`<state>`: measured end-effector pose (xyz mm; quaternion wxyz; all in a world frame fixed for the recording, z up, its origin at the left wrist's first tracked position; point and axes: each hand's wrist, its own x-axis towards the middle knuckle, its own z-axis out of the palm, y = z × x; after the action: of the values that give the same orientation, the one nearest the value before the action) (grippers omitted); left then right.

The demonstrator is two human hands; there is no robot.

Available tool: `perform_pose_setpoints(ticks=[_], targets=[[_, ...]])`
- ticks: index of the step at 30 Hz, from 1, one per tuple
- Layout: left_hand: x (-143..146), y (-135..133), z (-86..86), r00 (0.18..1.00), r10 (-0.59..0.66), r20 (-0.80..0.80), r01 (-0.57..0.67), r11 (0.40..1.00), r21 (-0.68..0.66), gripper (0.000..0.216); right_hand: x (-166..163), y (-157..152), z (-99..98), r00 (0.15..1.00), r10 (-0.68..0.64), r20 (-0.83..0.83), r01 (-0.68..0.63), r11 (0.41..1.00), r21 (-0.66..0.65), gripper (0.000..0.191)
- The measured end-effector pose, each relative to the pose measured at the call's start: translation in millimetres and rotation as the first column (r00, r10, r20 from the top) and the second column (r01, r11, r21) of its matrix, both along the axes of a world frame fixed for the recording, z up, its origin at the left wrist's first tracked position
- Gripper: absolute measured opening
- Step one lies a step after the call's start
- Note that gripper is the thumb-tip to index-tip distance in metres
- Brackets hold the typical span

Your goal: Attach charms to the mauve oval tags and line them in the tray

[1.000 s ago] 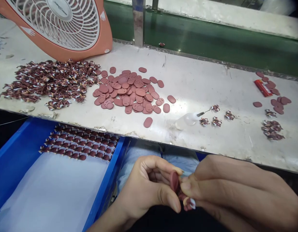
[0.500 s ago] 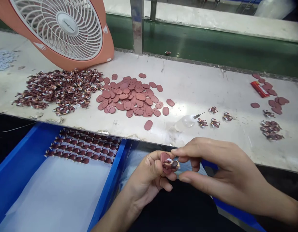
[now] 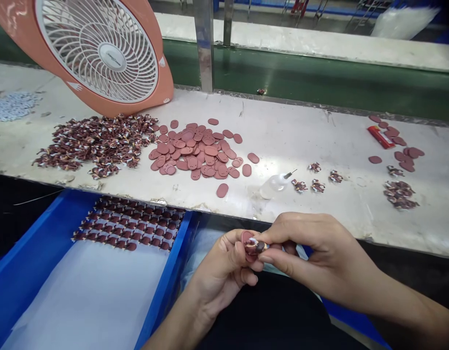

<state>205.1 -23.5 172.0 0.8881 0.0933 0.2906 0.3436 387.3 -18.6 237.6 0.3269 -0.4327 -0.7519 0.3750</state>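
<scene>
Both hands meet below the workbench's front edge. My left hand (image 3: 224, 265) is closed around a small reddish oval backing with a brown figure piece (image 3: 252, 244) on it. My right hand (image 3: 312, 253) pinches the same piece from the right with thumb and forefinger. On the bench above lie a pile of reddish oval backings (image 3: 200, 150) and a heap of small brown figure pieces (image 3: 96, 141). A small clear glue bottle (image 3: 275, 183) lies on its side near the bench's front edge.
A blue tray (image 3: 35, 243) at lower left holds a white sheet with rows of finished pieces (image 3: 129, 228). An orange fan (image 3: 100, 48) stands at the back left. More ovals, figures and a red lighter (image 3: 380, 136) lie at right. A green conveyor belt (image 3: 319, 78) runs behind.
My hands rose from the bottom of the view and turned the piece face up; the right fingers closed back onto it. The view tilted up a little.
</scene>
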Motion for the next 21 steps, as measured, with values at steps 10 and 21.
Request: perform_pose_setpoints(ticks=[10,21], targets=[[0.5,-1.3,2.2,0.999,0.026,0.036,-0.026,1.000,-0.007,0.040,-2.1,-2.8,-1.3,1.000,0.005,-0.018,-0.004,1.000,0.027,0.005],[-0.7,2.1,-1.2,0.996,0.007,0.084,-0.012,0.998,0.057,0.034,-0.8,-0.1,1.3,1.000,-0.012,-0.002,0.012,0.999,0.049,0.006]])
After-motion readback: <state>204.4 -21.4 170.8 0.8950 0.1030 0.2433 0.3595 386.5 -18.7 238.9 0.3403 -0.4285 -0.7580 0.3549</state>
